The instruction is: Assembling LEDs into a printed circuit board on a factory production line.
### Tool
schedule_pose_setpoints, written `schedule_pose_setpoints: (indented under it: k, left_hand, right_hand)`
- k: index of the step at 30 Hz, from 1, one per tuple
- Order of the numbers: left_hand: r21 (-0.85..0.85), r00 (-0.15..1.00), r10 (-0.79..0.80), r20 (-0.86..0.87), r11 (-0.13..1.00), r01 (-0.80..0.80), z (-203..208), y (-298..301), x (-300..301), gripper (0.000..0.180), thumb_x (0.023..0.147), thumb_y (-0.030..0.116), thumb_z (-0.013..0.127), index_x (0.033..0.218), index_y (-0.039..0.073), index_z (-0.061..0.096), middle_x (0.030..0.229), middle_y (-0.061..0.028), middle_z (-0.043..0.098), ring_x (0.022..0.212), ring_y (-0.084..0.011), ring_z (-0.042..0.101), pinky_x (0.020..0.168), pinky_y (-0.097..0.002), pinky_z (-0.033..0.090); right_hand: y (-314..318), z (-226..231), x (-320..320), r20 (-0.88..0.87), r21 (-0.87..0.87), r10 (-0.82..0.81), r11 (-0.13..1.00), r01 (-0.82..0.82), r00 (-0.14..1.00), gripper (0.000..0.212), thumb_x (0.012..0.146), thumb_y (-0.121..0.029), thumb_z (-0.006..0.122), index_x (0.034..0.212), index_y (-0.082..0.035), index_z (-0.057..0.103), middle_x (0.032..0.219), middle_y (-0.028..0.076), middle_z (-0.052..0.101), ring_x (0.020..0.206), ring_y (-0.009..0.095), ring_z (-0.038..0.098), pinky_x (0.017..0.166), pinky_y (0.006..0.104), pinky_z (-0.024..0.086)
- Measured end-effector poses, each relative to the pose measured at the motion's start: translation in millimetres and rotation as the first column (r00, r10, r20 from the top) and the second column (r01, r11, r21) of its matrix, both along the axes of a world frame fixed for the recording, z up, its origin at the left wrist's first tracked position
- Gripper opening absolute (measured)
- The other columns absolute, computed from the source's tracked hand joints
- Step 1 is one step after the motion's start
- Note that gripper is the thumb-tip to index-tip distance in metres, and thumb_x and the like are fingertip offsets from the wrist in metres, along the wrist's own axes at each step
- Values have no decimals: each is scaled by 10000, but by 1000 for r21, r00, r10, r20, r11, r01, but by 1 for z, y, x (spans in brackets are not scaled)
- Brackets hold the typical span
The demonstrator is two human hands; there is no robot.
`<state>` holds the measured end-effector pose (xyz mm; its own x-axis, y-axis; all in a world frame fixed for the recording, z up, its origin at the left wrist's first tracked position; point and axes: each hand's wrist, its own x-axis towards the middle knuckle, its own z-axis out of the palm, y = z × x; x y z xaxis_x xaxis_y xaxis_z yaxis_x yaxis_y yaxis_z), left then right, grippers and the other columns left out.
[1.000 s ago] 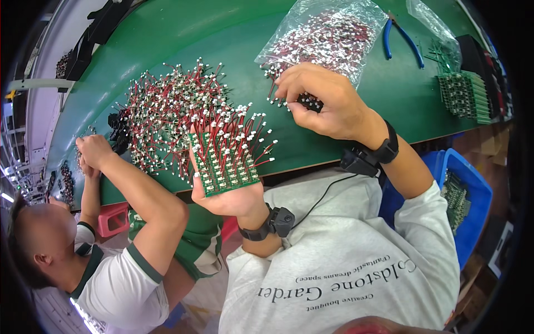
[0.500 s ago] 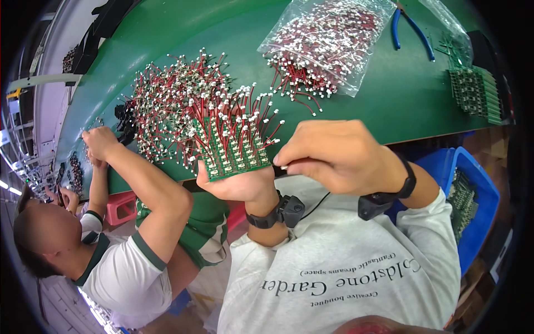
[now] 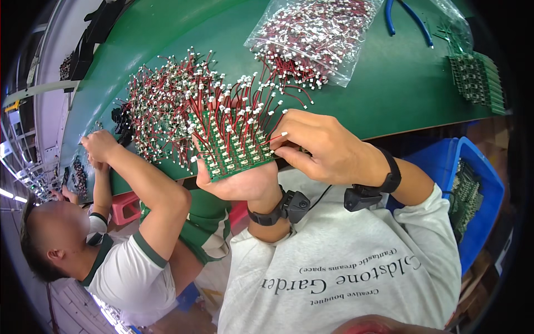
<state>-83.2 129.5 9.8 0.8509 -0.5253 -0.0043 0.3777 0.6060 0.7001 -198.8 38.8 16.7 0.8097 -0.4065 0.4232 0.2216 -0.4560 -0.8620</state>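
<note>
My left hand lies palm up beneath a green circuit board panel, thumb along its near left side. Rows of red wire leads with white connectors rise from the panel, leaning over its far side. At the panel's right edge my right hand pinches a red wire lead, its white connector poking up by the fingers. The lead's lower end is hidden at the fingertips, so I cannot tell whether it is attached to the board.
A heap of wired boards covers the green table to the left. Beyond stand a clear bag of wire leads, blue-handled pliers and stacked boards. A blue bin is at right; a co-worker's hand works at left.
My right hand has moved left and slightly up, from beside the panel to its right edge. The red lead now shows at its fingers. My left hand still supports the panel.
</note>
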Motion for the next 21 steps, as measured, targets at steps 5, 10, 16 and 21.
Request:
schedule_pose_setpoints:
  k: [5, 10, 16, 21]
  left_hand:
    - [29, 1000, 29, -11, 999, -28, 5, -4, -5, 746, 900, 503, 344, 1465, 20, 404, 1431, -204, 490, 1263, -408, 501, 1034, -627, 391]
    - [-80, 1000, 4, -10, 997, -5, 2, -6, -9, 739, 894, 478, 349, 1463, 10, 407, 1428, -206, 493, 1263, -397, 507, 1045, -603, 392]
    - [-205, 997, -80, 22, 975, 83, -4, -6, -7, 738, 883, 436, 384, 1473, -8, 361, 1387, -224, 507, 1239, -369, 527, 1042, -537, 422]
    - [-112, 988, -119, 94, 985, 130, -4, -5, -13, 779, 873, 434, 419, 1495, -21, 299, 1371, -251, 495, 1205, -354, 546, 1017, -509, 447]
  right_hand:
    - [0, -4, -3, -1, -5, -38, 999, 38, 999, 166, 787, 53, 677, 939, 36, 614, 871, 137, 606, 771, 291, 634, 635, 349, 530]
    - [2, -4, -2, -14, -19, -83, 996, 82, 996, 159, 771, 51, 681, 912, 24, 613, 843, 127, 601, 730, 275, 630, 599, 341, 520]
    - [1, -4, -2, 37, -169, -99, 980, 104, 994, 175, 739, 48, 686, 890, 7, 607, 842, 121, 596, 721, 290, 617, 621, 362, 512]
    - [-5, 7, -6, -66, -439, -56, 898, 22, 996, 189, 731, -12, 669, 904, 11, 595, 880, 124, 603, 772, 297, 625, 677, 377, 522]
